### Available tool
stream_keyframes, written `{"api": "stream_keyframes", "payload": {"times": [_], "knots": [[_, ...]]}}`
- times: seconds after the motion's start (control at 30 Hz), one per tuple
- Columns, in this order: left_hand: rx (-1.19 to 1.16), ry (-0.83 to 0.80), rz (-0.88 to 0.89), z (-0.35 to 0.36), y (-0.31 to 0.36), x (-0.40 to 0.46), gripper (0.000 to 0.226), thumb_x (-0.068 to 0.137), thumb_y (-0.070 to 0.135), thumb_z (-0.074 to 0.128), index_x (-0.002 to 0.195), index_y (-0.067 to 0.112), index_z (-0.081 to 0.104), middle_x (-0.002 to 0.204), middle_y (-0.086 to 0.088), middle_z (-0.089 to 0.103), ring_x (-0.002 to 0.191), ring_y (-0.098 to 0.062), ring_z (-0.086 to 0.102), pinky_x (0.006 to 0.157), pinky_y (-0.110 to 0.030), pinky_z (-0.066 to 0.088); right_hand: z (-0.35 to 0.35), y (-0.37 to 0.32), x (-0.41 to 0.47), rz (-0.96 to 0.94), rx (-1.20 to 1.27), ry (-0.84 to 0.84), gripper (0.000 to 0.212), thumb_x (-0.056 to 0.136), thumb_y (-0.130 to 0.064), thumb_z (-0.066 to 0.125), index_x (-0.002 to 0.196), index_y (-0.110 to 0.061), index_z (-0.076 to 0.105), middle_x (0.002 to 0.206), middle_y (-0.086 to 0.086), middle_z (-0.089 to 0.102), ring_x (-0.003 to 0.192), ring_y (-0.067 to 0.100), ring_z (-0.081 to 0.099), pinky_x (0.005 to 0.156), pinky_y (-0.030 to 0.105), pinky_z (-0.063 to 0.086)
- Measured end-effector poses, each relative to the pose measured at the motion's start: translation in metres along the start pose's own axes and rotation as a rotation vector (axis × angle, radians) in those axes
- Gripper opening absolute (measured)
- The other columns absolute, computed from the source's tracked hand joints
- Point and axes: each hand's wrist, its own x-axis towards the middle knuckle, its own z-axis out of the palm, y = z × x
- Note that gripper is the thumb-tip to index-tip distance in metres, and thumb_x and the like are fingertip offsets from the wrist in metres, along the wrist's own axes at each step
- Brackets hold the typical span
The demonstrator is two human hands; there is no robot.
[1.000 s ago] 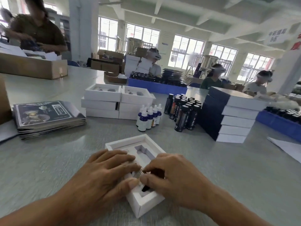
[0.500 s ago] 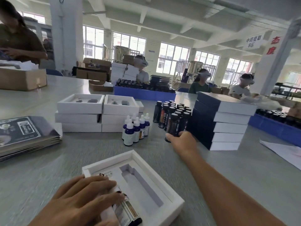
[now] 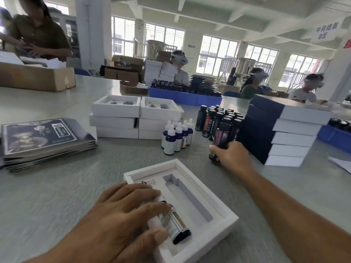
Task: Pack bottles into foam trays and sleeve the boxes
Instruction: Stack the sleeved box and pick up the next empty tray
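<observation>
Grey table [image 3: 57, 196]. White foam tray [image 3: 218, 223] near front edge, long axis running away and left. Left hand [image 3: 121, 221], fingers flat, presses dropper bottle [image 3: 176, 226] lying in left slot, dark base toward viewer. Right slot bare. Right hand [image 3: 232, 155] grips upright dark bottle [image 3: 221, 141], front of cluster.

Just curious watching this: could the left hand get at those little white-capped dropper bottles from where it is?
Probably yes. The left hand rests flat on the bottle in the foam tray, holding nothing, and only bare table lies between it and the dropper bottles. The right hand works off to the side.
</observation>
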Motion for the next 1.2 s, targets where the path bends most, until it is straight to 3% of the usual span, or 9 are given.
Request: {"api": "stream_keyframes", "payload": {"times": [0.1,0.2,0.3,0.4,0.57,0.8,0.97,1.07,1.2], "knots": [[-0.061,0.026,-0.034,0.001,0.001,-0.004,0.05,0.094,0.074,0.018,0.134,0.057,0.044,0.14,0.029,0.046,0.133,0.011,0.03,0.106,-0.019,0.022,-0.023,-0.02,-0.048,-0.237,0.019,-0.052,0.032,0.082,-0.058,0.065,0.091,-0.028,0.064,0.076,-0.015,0.066,0.065,0.003,0.066,0.05,0.011,0.043],[-0.058,0.036,-0.028,0.004,-0.001,-0.007,0.055,0.09,0.079,0.01,0.138,0.061,0.031,0.144,0.034,0.036,0.135,0.018,0.012,0.11,-0.018,0.008,-0.045,-0.039,-0.106,-0.442,-0.005,-0.113,0.049,0.076,-0.079,0.053,0.111,-0.044,0.05,0.074,-0.023,0.064,0.07,-0.016,0.063,0.048,0.005,0.045],[-0.042,0.041,-0.019,0.002,0.002,-0.009,0.056,0.092,0.077,0.011,0.138,0.055,0.036,0.143,0.03,0.039,0.133,0.018,0.015,0.111,-0.017,0.007,-0.049,-0.048,-0.147,-0.592,-0.246,-0.076,0.063,0.075,-0.085,0.043,0.125,-0.047,0.044,0.071,-0.022,0.062,0.058,-0.004,0.063,0.048,0.01,0.048],[-0.041,0.045,-0.015,0.003,0.002,-0.011,0.06,0.091,0.078,0.009,0.139,0.055,0.035,0.145,0.029,0.038,0.134,0.017,0.015,0.109,-0.013,0.003,-0.04,-0.052,-0.164,-0.686,-0.55,-0.014,0.063,0.081,-0.081,0.035,0.132,-0.045,0.042,0.083,-0.019,0.056,0.071,-0.001,0.051,0.062,0.019,0.042],[-0.05,0.035,-0.019,0.001,0.003,-0.012,0.061,0.09,0.078,0.008,0.139,0.054,0.037,0.146,0.027,0.038,0.136,0.013,0.015,0.112,-0.017,0.004,-0.036,-0.049,-0.167,-0.628,-0.625,-0.077,0.083,0.076,-0.088,0.008,0.117,-0.041,0.063,0.082,-0.018,0.053,0.076,0.0,0.047,0.062,0.024,0.045],[-0.053,0.054,-0.009,0.003,0.002,-0.011,0.059,0.093,0.075,0.011,0.138,0.051,0.041,0.143,0.023,0.044,0.136,0.009,0.022,0.109,-0.017,0.006,-0.038,-0.039,-0.164,-0.537,-0.426,-0.256,0.062,0.083,-0.073,0.034,0.133,-0.043,0.055,0.119,-0.02,0.05,0.108,0.001,0.042,0.088,0.023,0.042],[-0.064,0.068,-0.011,0.005,0.001,-0.01,0.057,0.095,0.072,0.017,0.136,0.047,0.047,0.139,0.019,0.05,0.134,0.003,0.03,0.111,-0.027,0.02,-0.044,-0.043,-0.157,-0.46,-0.359,-0.436,0.05,0.09,-0.063,0.05,0.135,-0.042,0.055,0.143,-0.015,0.043,0.126,0.007,0.042,0.103,0.037,0.042],[-0.054,0.054,-0.02,0.006,0.001,-0.011,0.059,0.095,0.073,0.015,0.138,0.047,0.045,0.141,0.019,0.049,0.136,0.002,0.029,0.113,-0.031,0.022,-0.05,-0.038,-0.155,-0.407,-0.287,-0.552,0.058,0.085,-0.07,0.049,0.138,-0.046,0.049,0.136,-0.019,0.048,0.115,0.001,0.049,0.096,0.03,0.044],[-0.014,0.038,-0.021,0.005,0.004,-0.011,0.058,0.095,0.073,0.013,0.138,0.047,0.043,0.142,0.018,0.048,0.137,0.0,0.029,0.115,-0.035,0.022,-0.047,-0.024,-0.167,-0.372,-0.1,-0.494,0.061,0.078,-0.074,0.044,0.135,-0.055,0.046,0.115,-0.028,0.055,0.105,-0.006,0.051,0.089,0.019,0.041]]}}
